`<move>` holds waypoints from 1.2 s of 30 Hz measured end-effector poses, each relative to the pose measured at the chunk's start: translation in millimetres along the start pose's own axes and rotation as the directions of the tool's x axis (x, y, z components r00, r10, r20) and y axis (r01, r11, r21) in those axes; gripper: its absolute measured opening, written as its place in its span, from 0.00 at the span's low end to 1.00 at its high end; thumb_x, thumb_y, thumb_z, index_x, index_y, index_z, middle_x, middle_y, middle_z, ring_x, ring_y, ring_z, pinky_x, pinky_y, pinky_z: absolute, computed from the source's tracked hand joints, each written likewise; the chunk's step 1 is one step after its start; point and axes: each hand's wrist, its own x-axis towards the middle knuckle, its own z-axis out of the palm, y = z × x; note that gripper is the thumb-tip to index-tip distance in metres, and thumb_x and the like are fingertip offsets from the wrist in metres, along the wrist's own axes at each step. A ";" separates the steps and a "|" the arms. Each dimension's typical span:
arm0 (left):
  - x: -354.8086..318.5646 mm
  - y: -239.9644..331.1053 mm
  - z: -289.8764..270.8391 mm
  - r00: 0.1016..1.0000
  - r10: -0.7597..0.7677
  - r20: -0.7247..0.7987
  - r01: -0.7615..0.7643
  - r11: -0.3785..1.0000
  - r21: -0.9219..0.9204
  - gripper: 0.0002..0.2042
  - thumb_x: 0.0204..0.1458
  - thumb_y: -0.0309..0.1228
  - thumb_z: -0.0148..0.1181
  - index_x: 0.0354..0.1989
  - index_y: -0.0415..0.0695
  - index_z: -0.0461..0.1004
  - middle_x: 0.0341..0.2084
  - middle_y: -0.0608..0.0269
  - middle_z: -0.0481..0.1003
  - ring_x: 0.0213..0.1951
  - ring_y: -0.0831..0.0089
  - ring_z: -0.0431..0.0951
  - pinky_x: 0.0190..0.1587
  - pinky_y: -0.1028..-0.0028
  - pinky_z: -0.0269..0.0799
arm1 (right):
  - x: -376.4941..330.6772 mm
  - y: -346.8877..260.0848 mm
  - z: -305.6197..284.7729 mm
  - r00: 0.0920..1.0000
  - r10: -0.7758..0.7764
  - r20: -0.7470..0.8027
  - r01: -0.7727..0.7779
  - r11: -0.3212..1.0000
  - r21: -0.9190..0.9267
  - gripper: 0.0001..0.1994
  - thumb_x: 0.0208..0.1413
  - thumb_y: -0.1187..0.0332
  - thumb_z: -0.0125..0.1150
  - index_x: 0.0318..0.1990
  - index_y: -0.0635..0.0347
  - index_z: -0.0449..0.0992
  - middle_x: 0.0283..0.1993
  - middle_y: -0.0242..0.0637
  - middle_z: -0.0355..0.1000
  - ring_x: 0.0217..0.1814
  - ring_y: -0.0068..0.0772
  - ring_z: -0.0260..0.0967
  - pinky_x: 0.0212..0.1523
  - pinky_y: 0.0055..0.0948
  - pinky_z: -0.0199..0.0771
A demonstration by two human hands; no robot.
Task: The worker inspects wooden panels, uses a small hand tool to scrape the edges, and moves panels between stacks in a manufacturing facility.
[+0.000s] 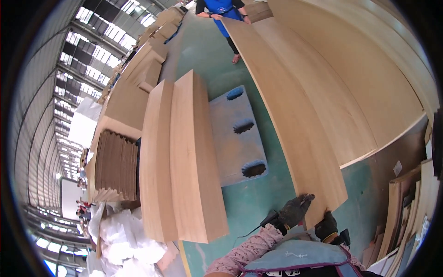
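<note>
A long pale wooden board [295, 106] stretches away from me, tilted over the green floor. My left hand [295, 213], in a dark glove, is closed on the near left corner of this board. Lower and to the right, my right hand [326, 226], also gloved, grips its near end edge; some of those fingers are hidden by the board. At the far end a person [226, 8] in a blue apron has both hands on the same board.
More wide wooden panels [360, 69] lie to the right of the held board. On the left are a blue plastic pallet [235, 143], stacked wooden boards [184, 157], brown cardboard sheets [115, 164] and white plastic wrap [124, 235]. Panel offcuts [406, 212] lean at the lower right.
</note>
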 end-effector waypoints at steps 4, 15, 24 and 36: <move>-14.8 -28.5 -30.0 0.998 -0.061 -0.018 0.059 0.993 -0.101 0.12 0.58 0.34 0.45 0.47 0.49 0.73 0.45 0.54 0.73 0.47 0.55 0.72 0.49 0.66 0.69 | 10.7 27.0 1.3 0.995 0.049 0.086 -0.042 0.996 -0.083 0.15 0.62 0.53 0.44 0.35 0.53 0.71 0.24 0.26 0.66 0.24 0.24 0.63 0.20 0.20 0.63; -122.8 -164.3 -117.1 0.979 -0.156 -0.131 0.074 0.872 -0.483 0.12 0.59 0.32 0.45 0.47 0.47 0.72 0.45 0.59 0.74 0.49 0.66 0.72 0.52 0.71 0.65 | 6.0 181.0 57.8 0.797 -0.547 0.257 0.571 0.543 -0.616 0.14 0.55 0.62 0.52 0.44 0.59 0.68 0.33 0.36 0.70 0.33 0.37 0.67 0.27 0.32 0.67; -252.9 -269.3 -202.0 0.960 -0.226 -0.165 0.065 0.754 -0.654 0.11 0.58 0.27 0.47 0.47 0.45 0.73 0.46 0.61 0.74 0.49 0.71 0.71 0.54 0.73 0.64 | -61.7 320.5 147.5 0.989 -0.144 -0.016 0.145 0.989 0.023 0.07 0.60 0.60 0.49 0.41 0.48 0.69 0.32 0.26 0.70 0.22 0.20 0.62 0.13 0.15 0.55; -391.6 -377.5 -211.7 0.866 -0.446 -0.226 0.260 0.787 -0.559 0.10 0.58 0.31 0.50 0.45 0.47 0.74 0.43 0.62 0.75 0.48 0.74 0.72 0.53 0.73 0.65 | -88.1 413.5 118.5 0.993 0.081 -0.088 -0.078 0.997 0.029 0.10 0.58 0.52 0.50 0.34 0.45 0.70 0.25 0.21 0.69 0.14 0.19 0.56 0.11 0.18 0.53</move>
